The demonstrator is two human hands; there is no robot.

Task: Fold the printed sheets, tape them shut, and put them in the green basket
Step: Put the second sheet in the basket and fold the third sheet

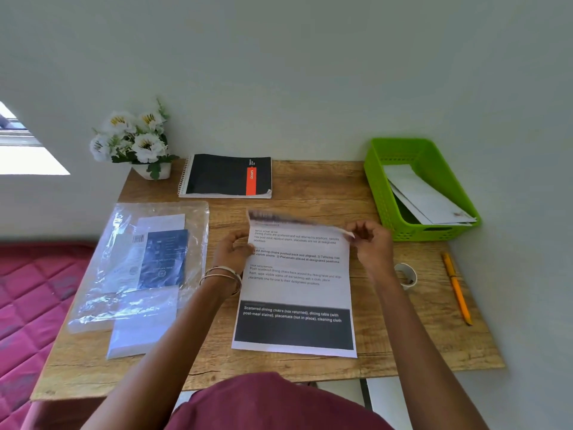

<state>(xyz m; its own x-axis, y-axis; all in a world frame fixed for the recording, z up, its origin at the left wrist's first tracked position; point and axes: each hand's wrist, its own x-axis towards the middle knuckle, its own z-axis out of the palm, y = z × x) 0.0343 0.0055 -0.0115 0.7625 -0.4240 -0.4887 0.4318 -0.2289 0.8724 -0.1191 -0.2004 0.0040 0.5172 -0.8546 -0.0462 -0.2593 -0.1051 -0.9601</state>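
A printed sheet (297,293) with a dark band near its bottom lies on the wooden table (310,364) in front of me. Its far edge is lifted off the table and blurred. My left hand (232,252) pinches the sheet's left edge near the top. My right hand (370,243) pinches the raised top right corner. The green basket (381,193) stands at the table's back right and holds folded white sheets (428,200). A roll of tape (406,274) lies just right of my right wrist.
An orange pen (457,288) lies by the right edge. A clear plastic bag (139,262) with papers covers the left side. A black spiral notebook (228,176) and a pot of white flowers (136,141) sit at the back. A red quilted bed (34,293) is left of the table.
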